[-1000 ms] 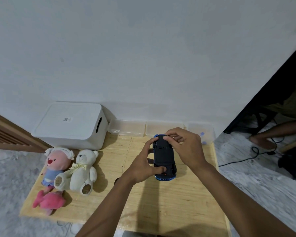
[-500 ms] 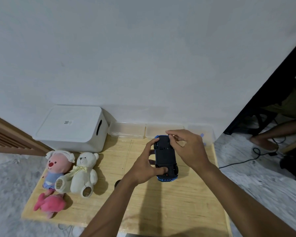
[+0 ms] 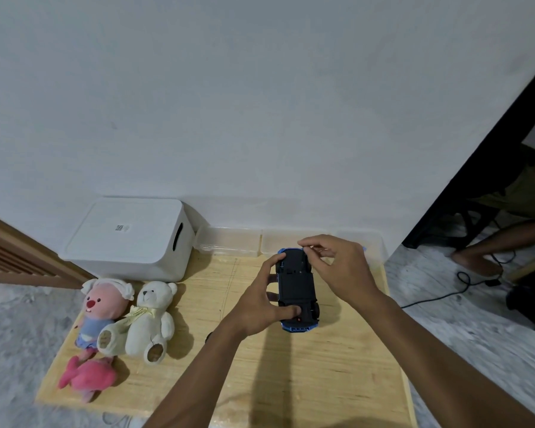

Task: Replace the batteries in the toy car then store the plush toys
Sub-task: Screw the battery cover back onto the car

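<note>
A blue toy car (image 3: 297,288) is held upside down above the wooden table (image 3: 306,381), its black underside facing up. My left hand (image 3: 260,301) grips it from the left, thumb on the near end. My right hand (image 3: 337,267) hovers over the car's far end with fingers pinched together there; what they pinch is too small to tell. On the table's left lie three plush toys: a pink-faced one with a white cap (image 3: 104,307), a white teddy bear (image 3: 150,319) and a pink one (image 3: 87,376).
A white lidded storage box (image 3: 127,239) stands at the back left against the wall. Clear plastic containers (image 3: 229,242) line the back edge. Another person's leg and foot (image 3: 488,251) and a black cable (image 3: 445,295) are on the floor at the right.
The car and both hands stay in nearly the same place. My right fingers have shifted slightly over the car's far end.
</note>
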